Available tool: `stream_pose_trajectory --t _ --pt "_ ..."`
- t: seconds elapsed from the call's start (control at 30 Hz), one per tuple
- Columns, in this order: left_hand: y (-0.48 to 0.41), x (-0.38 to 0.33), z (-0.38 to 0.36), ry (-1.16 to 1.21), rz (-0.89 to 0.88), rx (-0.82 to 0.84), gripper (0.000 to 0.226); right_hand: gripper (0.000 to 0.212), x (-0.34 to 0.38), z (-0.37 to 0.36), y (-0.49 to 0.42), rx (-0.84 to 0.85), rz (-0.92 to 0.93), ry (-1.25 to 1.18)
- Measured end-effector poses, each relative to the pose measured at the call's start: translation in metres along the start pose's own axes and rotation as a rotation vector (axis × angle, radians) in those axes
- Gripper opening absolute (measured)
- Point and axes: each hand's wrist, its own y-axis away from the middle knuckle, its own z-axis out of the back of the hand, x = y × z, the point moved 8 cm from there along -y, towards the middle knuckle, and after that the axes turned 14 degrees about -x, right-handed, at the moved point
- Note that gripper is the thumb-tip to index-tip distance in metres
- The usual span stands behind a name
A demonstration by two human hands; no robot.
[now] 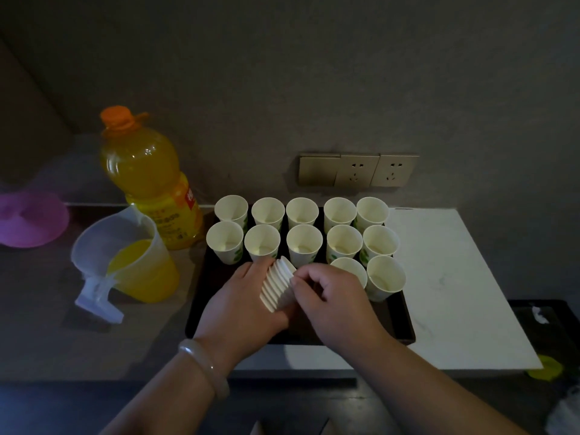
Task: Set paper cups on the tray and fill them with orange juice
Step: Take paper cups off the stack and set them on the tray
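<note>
Faces a dark bench [37, 309] with a white board [455, 277] and a black tray [201, 309] lying partly over that board, a capped juice bottle [147, 183] and a clear jug [131, 265] part-filled with orange juice just left of the tray. Has twelve empty paper cups [304, 243] upright in rows on the tray. Holds a stack of cups [277, 287] on its side above the tray's near half, left grip [241, 302] curled round it, right grip [332, 296] pinching the end cup.
</note>
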Motion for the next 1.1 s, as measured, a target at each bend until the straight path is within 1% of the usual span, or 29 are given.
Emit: stream_pose_trajectory --t 0.13,0.43,0.57,0.63,0.7,0.77,0.87,0.93,0.97,1.0,1.1 --pt "0.002 0.003 0.005 -0.020 -0.008 -0.009 0.072 0.016 0.002 0.000 0.001 -0.039 0.010 0.002" --pt "-0.002 0.001 0.014 -0.044 -0.020 -0.039 0.069 0.014 0.012 -0.003 0.005 -0.167 0.141 0.135" --pt "-0.003 0.006 0.019 0.009 -0.007 -0.056 0.065 0.020 0.015 0.010 -0.001 -0.280 0.156 0.139" --pt "-0.001 0.016 0.022 0.027 0.034 -0.074 0.068 0.013 0.017 0.028 -0.009 -0.372 0.174 0.153" --pt "0.000 0.024 0.023 0.021 0.063 -0.084 0.074 0.007 0.017 0.048 -0.017 -0.457 0.244 0.211" --pt "0.000 0.028 0.025 0.019 0.073 -0.092 0.075 0.012 0.014 0.052 -0.021 -0.421 0.338 0.286" --pt "-0.002 0.030 0.027 0.032 0.089 -0.103 0.074 0.020 -0.004 0.029 -0.017 -0.223 0.448 0.393" --pt "-0.002 0.031 0.027 0.031 0.095 -0.102 0.077 0.018 -0.016 0.007 -0.009 -0.116 0.543 0.501" --pt "-0.002 0.032 0.028 0.028 0.095 -0.101 0.077 0.013 -0.022 -0.003 -0.006 -0.077 0.593 0.567" --pt "-0.002 0.032 0.028 0.023 0.095 -0.100 0.078 0.008 -0.029 -0.012 -0.004 -0.040 0.625 0.620" --pt "-0.001 0.036 0.030 0.015 0.104 -0.099 0.080 0.023 -0.053 -0.028 -0.002 0.024 0.622 0.680"
